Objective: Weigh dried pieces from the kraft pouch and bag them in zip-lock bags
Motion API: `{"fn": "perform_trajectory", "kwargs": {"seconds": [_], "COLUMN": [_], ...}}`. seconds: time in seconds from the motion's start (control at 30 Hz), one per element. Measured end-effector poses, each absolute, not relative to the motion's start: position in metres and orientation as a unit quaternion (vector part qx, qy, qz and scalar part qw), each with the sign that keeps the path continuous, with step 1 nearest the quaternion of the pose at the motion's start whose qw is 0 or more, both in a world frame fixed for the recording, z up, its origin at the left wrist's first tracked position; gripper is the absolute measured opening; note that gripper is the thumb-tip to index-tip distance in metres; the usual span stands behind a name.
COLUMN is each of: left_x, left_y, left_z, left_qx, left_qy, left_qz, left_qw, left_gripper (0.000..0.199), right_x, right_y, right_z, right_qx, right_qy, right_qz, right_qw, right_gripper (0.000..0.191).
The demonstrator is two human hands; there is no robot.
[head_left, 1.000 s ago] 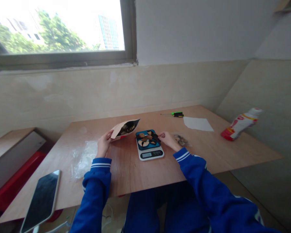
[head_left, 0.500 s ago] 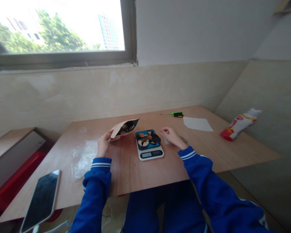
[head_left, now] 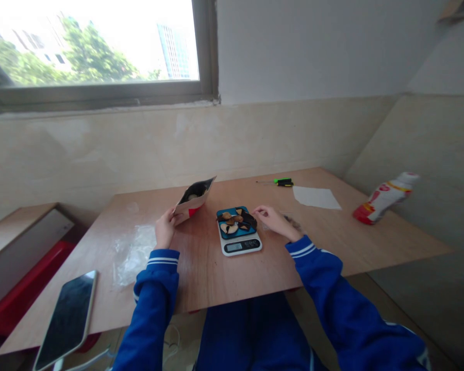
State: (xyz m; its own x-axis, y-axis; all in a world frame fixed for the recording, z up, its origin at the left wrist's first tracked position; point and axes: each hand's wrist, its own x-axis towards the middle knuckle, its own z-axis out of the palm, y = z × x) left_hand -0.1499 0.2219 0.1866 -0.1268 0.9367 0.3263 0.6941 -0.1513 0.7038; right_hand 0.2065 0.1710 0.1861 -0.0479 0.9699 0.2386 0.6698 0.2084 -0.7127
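Note:
My left hand [head_left: 165, 228] grips the lower left side of a brown paper pouch [head_left: 195, 202], whose open mouth shows a dark inside with some pieces in it. Right of the pouch a small white kitchen scale [head_left: 242, 247] lies on the table, its display lit but too small to read. On its blue platform [head_left: 225, 235] rest several dried slices [head_left: 232, 218], brown, dark and pale. My right hand [head_left: 274, 220] is just right of the platform, fingertips pinched together; whether something small is between them I cannot make out. Under that hand a clear bag [head_left: 292, 222] with brownish contents is partly hidden.
Crumpled clear plastic bags [head_left: 137, 255] lie left of my left hand, and a phone [head_left: 66, 317] at the front left edge. Two screwdrivers [head_left: 282, 182] and a white paper sheet [head_left: 317, 198] are at the back right. A red-and-white bottle [head_left: 384, 198] stands near the right wall.
The pouch has tipped upright, its mouth turning up and away from the scale. My right hand has moved slightly left, closer to the platform.

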Motion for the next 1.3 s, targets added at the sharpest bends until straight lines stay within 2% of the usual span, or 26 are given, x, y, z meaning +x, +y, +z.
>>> {"fn": "perform_trajectory", "kwargs": {"seconds": [0.17,0.33,0.53,0.63,0.73,0.93,1.03,1.13,1.3], "left_x": [-0.151,-0.152,-0.152,-0.152,-0.152,-0.151,-0.152,-0.153,-0.153], "left_y": [0.223,0.223,0.224,0.224,0.223,0.223,0.224,0.225,0.226], "left_z": [0.186,0.186,0.187,0.187,0.186,0.185,0.184,0.183,0.181], "left_qx": [0.644,0.652,0.653,0.654,0.655,0.652,0.651,0.651,0.648], "left_qy": [0.636,0.629,0.629,0.630,0.631,0.629,0.629,0.628,0.627], "left_qz": [0.400,0.399,0.400,0.399,0.397,0.402,0.404,0.406,0.410], "left_qw": [0.144,0.140,0.133,0.130,0.128,0.130,0.133,0.134,0.138], "left_gripper": [0.032,0.032,0.030,0.031,0.030,0.031,0.030,0.030,0.031], "right_x": [0.199,0.185,0.171,0.168,0.168,0.176,0.180,0.182,0.175], "right_y": [0.161,0.152,0.154,0.155,0.153,0.148,0.148,0.147,0.142], "right_z": [0.194,0.204,0.197,0.198,0.216,0.287,0.311,0.321,0.322], "right_qx": [-0.566,-0.518,-0.531,-0.533,-0.518,-0.465,-0.418,-0.376,-0.375], "right_qy": [-0.730,-0.809,-0.832,-0.833,-0.827,-0.655,-0.543,-0.484,-0.469], "right_qz": [0.194,0.115,0.004,-0.005,0.017,-0.094,-0.164,-0.204,-0.212], "right_qw": [0.330,0.251,0.160,0.148,0.217,0.588,0.710,0.764,0.771], "right_gripper": [0.015,0.011,0.011,0.005,0.004,0.002,0.007,0.009,0.011]}}
